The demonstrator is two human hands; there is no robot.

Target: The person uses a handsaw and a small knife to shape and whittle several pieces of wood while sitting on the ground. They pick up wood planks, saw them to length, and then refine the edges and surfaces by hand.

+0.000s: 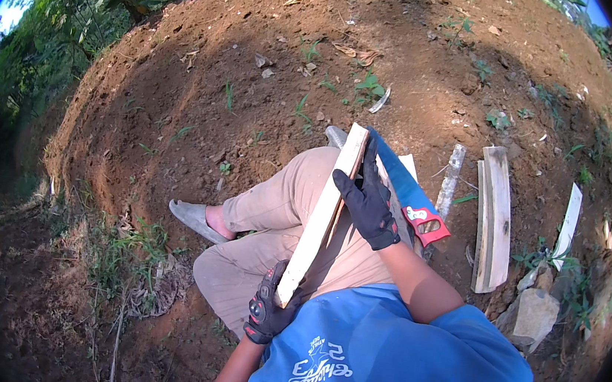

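Wood plank point(322, 219) lies across my lap, long axis running 1 o'clock to 7 o'clock. Left hand point(269, 308) is wrapped around the near end at 7. Right hand point(370, 198) rests on the upper half, fingers clasped over its edge. Blue saw point(409, 191) lies just beyond at 2; loose boards point(495, 218) on the dirt at 3.

Surface: bare reddish-brown dirt ground point(203, 106), sparse green weeds | wide pale wooden plank point(495, 218) lies flat at right | narrow grey-white wood strip point(450, 178) just left of it | thin white slat point(569, 216) further right | grey angular stone point(534, 316) near plank's lower end | blue-bladed handsaw with red handle point(414, 195) on dirt | grey sandal point(195, 218) planted on soil
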